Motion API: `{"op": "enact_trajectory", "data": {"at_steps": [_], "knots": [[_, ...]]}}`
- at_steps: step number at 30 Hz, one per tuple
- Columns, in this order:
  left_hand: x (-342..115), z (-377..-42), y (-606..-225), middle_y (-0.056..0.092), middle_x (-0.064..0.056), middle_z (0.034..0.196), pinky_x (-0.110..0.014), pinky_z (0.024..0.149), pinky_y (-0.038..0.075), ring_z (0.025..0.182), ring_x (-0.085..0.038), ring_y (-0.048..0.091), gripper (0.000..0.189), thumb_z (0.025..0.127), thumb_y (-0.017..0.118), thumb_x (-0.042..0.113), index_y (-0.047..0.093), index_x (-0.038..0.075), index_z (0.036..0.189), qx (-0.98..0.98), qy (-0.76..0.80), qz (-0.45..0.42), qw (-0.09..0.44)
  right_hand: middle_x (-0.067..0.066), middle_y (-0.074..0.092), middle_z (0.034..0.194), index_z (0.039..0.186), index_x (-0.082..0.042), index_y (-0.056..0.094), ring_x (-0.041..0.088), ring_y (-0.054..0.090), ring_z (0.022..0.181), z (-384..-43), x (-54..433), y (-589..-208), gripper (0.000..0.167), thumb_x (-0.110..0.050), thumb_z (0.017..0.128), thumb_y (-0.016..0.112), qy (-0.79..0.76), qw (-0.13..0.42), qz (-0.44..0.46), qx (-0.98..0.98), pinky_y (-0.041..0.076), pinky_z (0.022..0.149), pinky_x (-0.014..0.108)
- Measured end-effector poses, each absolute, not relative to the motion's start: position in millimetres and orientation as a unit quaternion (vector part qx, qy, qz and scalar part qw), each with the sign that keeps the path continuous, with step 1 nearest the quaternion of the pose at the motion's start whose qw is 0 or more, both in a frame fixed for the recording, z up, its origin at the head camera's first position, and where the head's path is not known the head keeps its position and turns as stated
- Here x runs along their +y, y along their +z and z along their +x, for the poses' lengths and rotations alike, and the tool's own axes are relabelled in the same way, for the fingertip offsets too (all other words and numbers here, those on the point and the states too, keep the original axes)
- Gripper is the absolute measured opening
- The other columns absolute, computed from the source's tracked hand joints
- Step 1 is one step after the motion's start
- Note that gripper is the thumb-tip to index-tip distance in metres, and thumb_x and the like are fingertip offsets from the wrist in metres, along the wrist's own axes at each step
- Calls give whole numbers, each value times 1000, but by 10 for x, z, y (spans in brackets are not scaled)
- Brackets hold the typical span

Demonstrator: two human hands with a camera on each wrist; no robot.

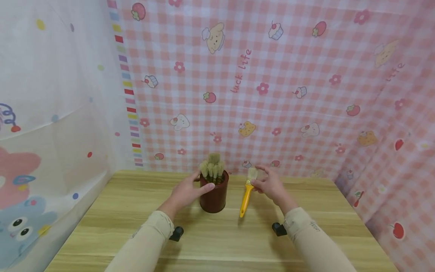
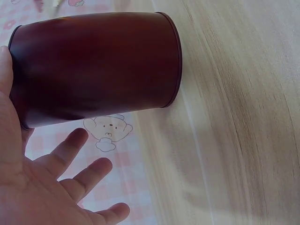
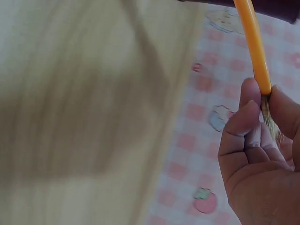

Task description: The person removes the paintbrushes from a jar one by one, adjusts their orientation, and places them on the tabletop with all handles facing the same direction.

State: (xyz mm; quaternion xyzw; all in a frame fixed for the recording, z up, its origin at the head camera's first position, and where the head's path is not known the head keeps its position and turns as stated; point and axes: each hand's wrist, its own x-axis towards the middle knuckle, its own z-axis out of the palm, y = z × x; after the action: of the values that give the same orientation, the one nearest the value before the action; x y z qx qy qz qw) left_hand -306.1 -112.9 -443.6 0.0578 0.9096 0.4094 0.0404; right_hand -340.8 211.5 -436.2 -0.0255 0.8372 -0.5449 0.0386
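Observation:
A dark reddish-brown cylindrical pot (image 1: 213,198) stands on the wooden table, left of centre. Several paintbrushes (image 1: 213,168) are in it, pale bristles up. My left hand (image 1: 188,190) holds the pot at its rim from the left, thumb across the front edge. The left wrist view shows the other fingers (image 2: 89,176) spread below the pot's wall. To the right, my right hand (image 1: 270,185) pinches a paintbrush (image 1: 246,196) with a yellow handle near the base of its bristles. This brush has its bristles up and handle slanting down toward the front left, over the table.
The table (image 1: 217,245) has a light wood-grain top. Behind it hangs a pink checked cloth (image 1: 224,113) with cartoon prints, which also covers the right side. A white printed curtain (image 1: 68,113) hangs on the left. Black wrist devices (image 1: 279,229) jut from beneath both sleeves.

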Motion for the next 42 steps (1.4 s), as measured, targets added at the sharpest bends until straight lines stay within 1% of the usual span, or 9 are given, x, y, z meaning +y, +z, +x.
{"op": "enact_trajectory", "data": {"at_steps": [4, 8, 13, 18, 22, 26, 34, 37, 42], "knots": [[-1138, -3066, -4440, 52, -5, 165, -72, 121, 33, 154, -42, 45, 98, 92, 67, 77, 21, 41, 171, 909, 412, 55, 39, 23, 80, 107, 163, -8, 42, 34, 80, 86, -3403, 2041, -4531, 69, -4, 102, 72, -544, 66, -34, 836, 65, 78, 41], [-1143, -3062, -4450, 52, -5, 165, -71, 122, 35, 154, -41, 46, 99, 91, 67, 78, 22, 41, 171, 909, 412, 52, 42, 24, 79, 107, 162, -6, 44, 30, 79, 85, -3390, 1964, -4650, 67, 0, 101, 71, -542, 88, -39, 835, 66, 84, 46], [-1132, -3064, -4467, 50, -6, 166, -68, 121, 37, 153, -40, 46, 99, 91, 67, 78, 24, 38, 171, 909, 412, 55, 39, 23, 79, 108, 161, -4, 45, 22, 78, 81, -3389, 1857, -4758, 66, -1, 101, 72, -538, 115, -40, 834, 67, 79, 40], [-1109, -3056, -4446, 51, -8, 165, -69, 122, 36, 153, -42, 46, 98, 93, 66, 77, 24, 37, 171, 912, 405, 59, 33, 20, 79, 103, 160, -5, 47, 21, 75, 75, -3413, 1739, -4834, 65, -1, 101, 72, -536, 131, -37, 833, 65, 71, 35], [-1099, -3041, -4437, 52, -9, 164, -72, 122, 33, 154, -44, 45, 98, 94, 65, 77, 25, 34, 172, 913, 403, 57, 35, 19, 79, 103, 160, -4, 47, 20, 72, 70, -3425, 1667, -4882, 64, 0, 101, 72, -528, 141, -38, 837, 65, 71, 35], [-1109, -3048, -4458, 52, -9, 165, -73, 122, 32, 154, -44, 44, 99, 93, 64, 78, 26, 31, 172, 913, 403, 54, 32, 16, 78, 102, 158, -5, 51, 19, 73, 71, -3432, 1588, -4915, 63, -1, 99, 74, -505, 135, -34, 852, 66, 71, 35], [-1112, -3037, -4472, 46, -12, 169, -69, 121, 37, 153, -45, 45, 98, 96, 63, 74, 25, 27, 172, 911, 407, 61, 26, 30, 70, 128, 148, -1, 62, 17, 76, 77, -3420, 1540, -4985, 54, -3, 96, 79, -468, 93, -37, 878, 65, 73, 33], [-1111, -3026, -4485, 46, -13, 168, -70, 120, 38, 151, -46, 47, 97, 97, 62, 74, 26, 25, 172, 910, 408, 65, 22, 31, 70, 130, 147, -3, 63, 15, 75, 77, -3419, 1538, -5019, 53, -5, 96, 80, -457, 86, -34, 885, 64, 77, 31], [-1079, -3018, -4509, 48, -14, 166, -70, 119, 39, 151, -45, 48, 96, 98, 61, 73, 25, 24, 172, 910, 409, 70, 15, 34, 65, 138, 147, -4, 63, 13, 75, 78, -3401, 1554, -5026, 53, -7, 96, 80, -441, 78, -35, 893, 63, 86, 35]]}}
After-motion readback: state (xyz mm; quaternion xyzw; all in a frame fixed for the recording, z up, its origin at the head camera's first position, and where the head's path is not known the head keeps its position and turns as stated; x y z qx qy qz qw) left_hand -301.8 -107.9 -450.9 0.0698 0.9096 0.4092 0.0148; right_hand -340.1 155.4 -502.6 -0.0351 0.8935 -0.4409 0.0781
